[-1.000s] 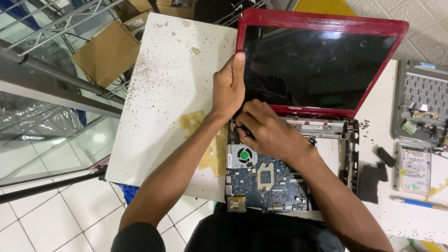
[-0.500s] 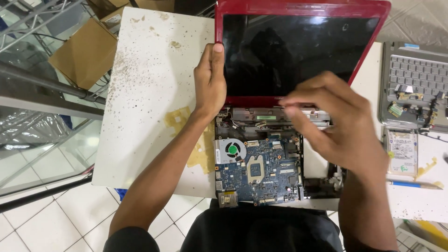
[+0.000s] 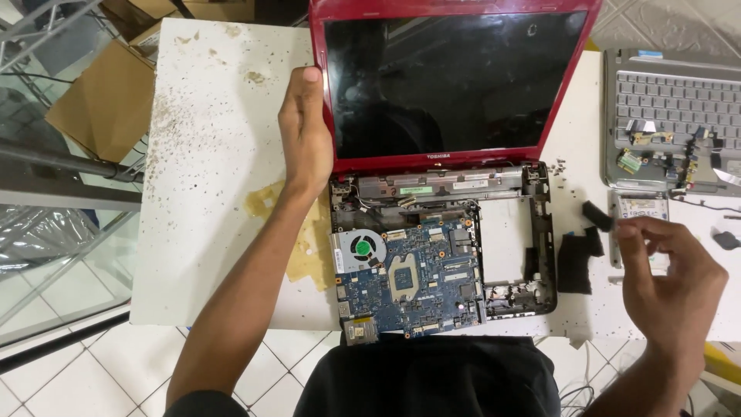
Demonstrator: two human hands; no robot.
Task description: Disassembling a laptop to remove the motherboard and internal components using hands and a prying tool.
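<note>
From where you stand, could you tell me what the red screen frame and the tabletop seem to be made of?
The red screen frame, held at its edge by the left hand, looks like glossy moulded plastic: smooth, with a slight sheen. The tabletop seems a white laminated or painted board, matt, speckled with dark spots and a yellowish stain; which one I cannot tell.

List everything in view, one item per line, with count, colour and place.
Opened red laptop with black screen: one, table centre.
Exposed blue circuit board: one, in laptop base.
Round cooling fan with green hub: one, grey, board's left corner.
Grey removed keyboard panel: one, far right.
Black flat pieces: two, right of laptop base.
White speckled table: one.
Brown cardboard boxes: several, floor, upper left.
Left hand: grip on screen's left edge.
Right hand: raised right of laptop; fingers pinched, contents unclear.
</note>
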